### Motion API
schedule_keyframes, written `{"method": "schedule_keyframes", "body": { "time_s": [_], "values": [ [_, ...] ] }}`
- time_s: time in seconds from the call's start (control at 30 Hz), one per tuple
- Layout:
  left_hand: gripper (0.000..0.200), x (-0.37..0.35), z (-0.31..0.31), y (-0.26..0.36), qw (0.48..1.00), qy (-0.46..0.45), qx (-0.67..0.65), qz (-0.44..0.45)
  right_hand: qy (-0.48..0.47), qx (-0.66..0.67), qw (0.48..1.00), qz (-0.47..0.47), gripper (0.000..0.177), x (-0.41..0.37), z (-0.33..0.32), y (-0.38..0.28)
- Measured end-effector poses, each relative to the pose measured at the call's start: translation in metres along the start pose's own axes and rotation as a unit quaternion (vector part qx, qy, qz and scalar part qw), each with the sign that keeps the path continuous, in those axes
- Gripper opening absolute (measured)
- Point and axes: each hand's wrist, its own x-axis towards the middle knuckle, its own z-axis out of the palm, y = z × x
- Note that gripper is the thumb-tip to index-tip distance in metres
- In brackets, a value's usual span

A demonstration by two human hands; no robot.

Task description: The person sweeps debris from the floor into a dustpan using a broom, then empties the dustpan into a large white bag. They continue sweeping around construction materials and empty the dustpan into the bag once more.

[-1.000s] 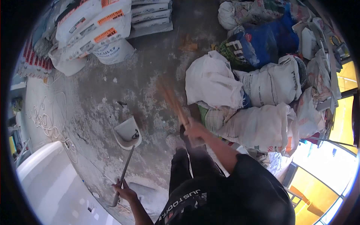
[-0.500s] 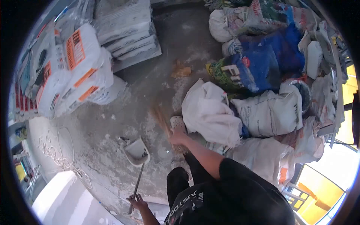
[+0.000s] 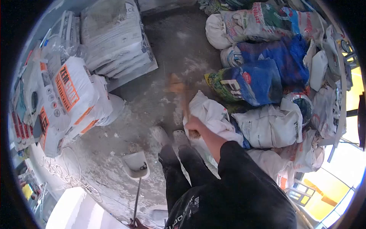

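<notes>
**Short broom moving close to a loose sack, with a loaded dustpan standing off to the side**

From my remote seat, I'm having the right hand (image 3: 194, 124) grip the broom (image 3: 185, 107) in a closed fist, its strands blurring beside the white sack (image 3: 206, 108). The left hand (image 3: 138, 224) is holding the long handle (image 3: 137, 198) of the dustpan (image 3: 136, 165) at the bottom edge of the view, which is hiding most of its fingers. The pan is sitting on the floor (image 3: 164, 45), left of the shoes (image 3: 180, 136), and is carrying a few dark bits (image 3: 143, 166).

A brown scrap (image 3: 175, 83) is lying by the far end of the strands; blur is keeping me from telling whether they are touching. My main worry, I'm judging, is the sack: its loose folds could be catching the strands if the stroke is running wide, twisting the broom in the grip. A hard flick could be scattering the scrap or raising dust. The pan is depending on one hand far up a thin handle, so a small wrist turn could be tipping it and spilling those bits.
</notes>
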Motion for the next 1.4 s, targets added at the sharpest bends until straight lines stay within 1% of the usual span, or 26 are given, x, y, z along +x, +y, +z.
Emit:
{"method": "schedule_keyframes", "body": {
  "time_s": [0.07, 0.1, 0.2, 0.27, 0.33, 0.4, 0.43, 0.5, 0.53, 0.63, 0.67, 0.7, 0.77, 0.8, 0.87, 0.93, 1.0, 1.07, 1.1, 1.13, 1.17, 1.2, 1.23, 1.3, 1.33, 1.4],
  "values": [
    [0.060, 0.044, 0.018, 0.106, 0.970, 0.065, -0.127, -0.198, -0.002, 0.045, 0.996, -0.080, 0.078, -0.039, 0.002, -0.009],
    [0.063, 0.056, 0.010, 0.087, 0.998, -0.039, 0.007, -0.041, 0.000, 0.048, 0.996, -0.074, 0.078, -0.048, -0.003, -0.004],
    [0.063, 0.108, 0.031, 0.129, 0.986, -0.007, -0.097, -0.133, -0.060, 0.104, 0.987, -0.108, 0.077, -0.065, -0.042, 0.001],
    [0.060, 0.141, 0.038, 0.111, 0.973, -0.055, -0.225, -0.012, 0.070, 0.062, 0.996, 0.006, 0.073, -0.039, -0.067, 0.013],
    [0.060, 0.168, 0.056, 0.125, 0.974, -0.089, -0.208, -0.005, 0.124, 0.102, 0.986, 0.050, 0.065, -0.010, -0.109, 0.015],
    [0.063, 0.189, 0.078, 0.170, 0.967, -0.093, -0.226, -0.066, 0.191, 0.140, 0.971, -0.035, 0.065, 0.035, -0.133, 0.023],
    [0.063, 0.196, 0.088, 0.184, 0.968, -0.093, -0.225, -0.064, 0.191, 0.142, 0.971, -0.035, 0.065, 0.052, -0.133, 0.020],
    [0.064, 0.214, 0.097, 0.211, 0.980, -0.171, -0.101, -0.011, 0.020, -0.063, 0.998, -0.010, 0.067, 0.069, -0.118, 0.018],
    [0.054, 0.217, 0.108, 0.246, 0.912, -0.081, -0.369, -0.158, 0.014, -0.059, 0.998, -0.003, 0.067, 0.054, -0.115, 0.015],
    [0.044, 0.238, 0.112, 0.256, 0.954, -0.089, -0.231, -0.167, -0.065, 0.075, 0.993, -0.068, 0.070, -0.035, -0.126, -0.011],
    [0.037, 0.248, 0.107, 0.258, 0.923, -0.111, -0.303, -0.209, -0.073, 0.100, 0.988, -0.089, 0.071, -0.056, -0.124, -0.011],
    [0.037, 0.251, 0.110, 0.262, 0.924, -0.115, -0.301, -0.207, -0.009, 0.136, 0.988, -0.069, 0.049, -0.068, -0.107, -0.015],
    [0.038, 0.257, 0.122, 0.273, 0.987, -0.161, 0.015, -0.017, 0.136, 0.123, 0.983, -0.025, 0.040, -0.038, -0.029, 0.010],
    [0.038, 0.260, 0.127, 0.282, 0.986, -0.165, 0.013, -0.013, 0.105, 0.122, 0.987, 0.017, 0.055, -0.033, -0.034, -0.007],
    [0.038, 0.264, 0.134, 0.299, 0.921, -0.118, -0.333, -0.164, 0.074, 0.122, 0.988, 0.059, 0.071, -0.022, -0.051, -0.037],
    [0.039, 0.271, 0.131, 0.318, 0.958, -0.142, -0.211, -0.134, -0.113, 0.098, 0.989, 0.001, 0.071, -0.018, -0.057, -0.055],
    [0.041, 0.274, 0.127, 0.329, 0.978, -0.159, -0.086, -0.102, -0.045, 0.212, 0.976, -0.036, 0.072, -0.041, -0.052, -0.048],
    [0.045, 0.279, 0.121, 0.338, 0.911, -0.188, -0.346, -0.119, 0.026, 0.325, 0.943, -0.070, 0.074, -0.052, -0.040, -0.048],
    [0.045, 0.283, 0.122, 0.339, 0.912, -0.189, -0.345, -0.116, 0.058, 0.315, 0.947, 0.032, 0.076, -0.052, -0.039, -0.049],
    [0.048, 0.288, 0.128, 0.337, 0.950, -0.183, -0.232, -0.105, 0.092, 0.300, 0.941, 0.131, 0.077, -0.050, -0.043, -0.050],
    [0.051, 0.292, 0.134, 0.339, 0.973, -0.173, -0.119, -0.092, 0.099, 0.301, 0.940, 0.128, 0.077, -0.041, -0.044, -0.048],
    [0.048, 0.293, 0.146, 0.355, 0.909, -0.111, -0.337, -0.217, 0.056, 0.263, 0.958, 0.101, 0.079, -0.023, -0.036, -0.041],
    [0.048, 0.297, 0.150, 0.354, 0.909, -0.110, -0.341, -0.213, 0.011, 0.225, 0.972, 0.074, 0.081, -0.011, -0.034, -0.040],
    [0.043, 0.308, 0.154, 0.337, 0.974, -0.226, 0.003, 0.024, -0.047, 0.300, 0.953, 0.026, 0.081, -0.046, -0.100, -0.061],
    [0.031, 0.311, 0.152, 0.326, 0.880, -0.184, -0.415, -0.138, -0.106, 0.367, 0.924, -0.019, 0.080, -0.062, -0.128, -0.067],
    [0.030, 0.310, 0.158, 0.332, 0.930, -0.199, -0.295, -0.089, 0.173, 0.229, 0.950, -0.122, 0.071, -0.046, -0.129, -0.056]
  ]
}}
